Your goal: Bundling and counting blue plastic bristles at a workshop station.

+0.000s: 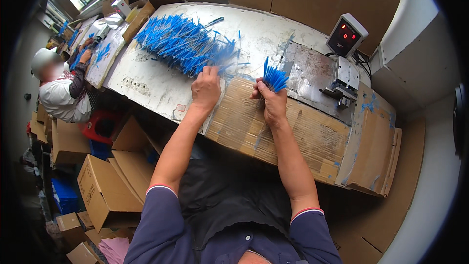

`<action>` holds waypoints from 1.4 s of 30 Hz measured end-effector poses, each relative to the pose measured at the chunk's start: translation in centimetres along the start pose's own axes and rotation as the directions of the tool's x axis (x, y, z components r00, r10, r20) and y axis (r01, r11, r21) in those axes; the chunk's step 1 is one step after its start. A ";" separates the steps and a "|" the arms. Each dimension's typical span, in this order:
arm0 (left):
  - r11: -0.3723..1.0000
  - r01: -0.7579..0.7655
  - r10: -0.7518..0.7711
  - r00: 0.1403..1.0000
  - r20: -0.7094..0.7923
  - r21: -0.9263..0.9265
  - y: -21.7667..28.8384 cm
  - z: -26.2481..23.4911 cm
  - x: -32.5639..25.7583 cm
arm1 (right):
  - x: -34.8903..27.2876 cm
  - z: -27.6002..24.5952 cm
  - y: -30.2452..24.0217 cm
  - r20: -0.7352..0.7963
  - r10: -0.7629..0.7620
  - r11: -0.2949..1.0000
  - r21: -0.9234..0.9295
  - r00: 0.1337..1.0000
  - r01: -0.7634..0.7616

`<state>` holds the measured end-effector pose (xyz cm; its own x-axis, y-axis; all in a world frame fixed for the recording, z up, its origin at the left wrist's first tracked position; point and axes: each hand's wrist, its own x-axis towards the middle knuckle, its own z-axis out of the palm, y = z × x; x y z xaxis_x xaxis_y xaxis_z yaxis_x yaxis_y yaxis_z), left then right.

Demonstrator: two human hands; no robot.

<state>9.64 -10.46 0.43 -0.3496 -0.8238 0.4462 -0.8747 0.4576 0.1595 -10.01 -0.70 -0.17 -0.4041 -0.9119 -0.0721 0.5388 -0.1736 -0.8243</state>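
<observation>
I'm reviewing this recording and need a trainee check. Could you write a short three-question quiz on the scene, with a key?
1. Which hand holds the fanned bundle of thin blue pieces?
2. True or false: the digital display shows lit red digits.
3. The left hand is nearest to: (a) the digital display; (b) the large pile of blue pieces; (c) the co-worker.

Key:
1. The right hand.
2. True.
3. b.

Cardboard sheet (308, 142) leaves passage; blue pile (176, 41) blocks left; metal fixture (346, 79), right.
</observation>
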 end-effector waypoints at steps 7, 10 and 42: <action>0.997 0.056 -0.055 0.998 0.015 -0.049 0.3 -0.6 0.4 | -0.3 -0.2 -0.5 0.037 0.079 0.996 -0.029 0.996 -0.078; 0.995 0.049 -0.052 0.998 -0.033 -0.092 0.0 -1.0 0.2 | -0.2 -0.2 -0.4 0.025 0.089 0.996 -0.025 0.996 -0.088; 0.048 0.525 -0.013 0.851 0.525 -0.850 10.2 -3.7 3.5 | 0.2 -0.3 -2.3 0.149 0.029 0.997 -0.073 0.988 -0.018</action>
<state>0.73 -7.44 6.92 -0.4620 -0.8828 -0.0847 0.0596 -0.1261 0.9902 -11.56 -0.41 1.54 -0.2741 -0.9616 -0.0117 0.4907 -0.1294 -0.8616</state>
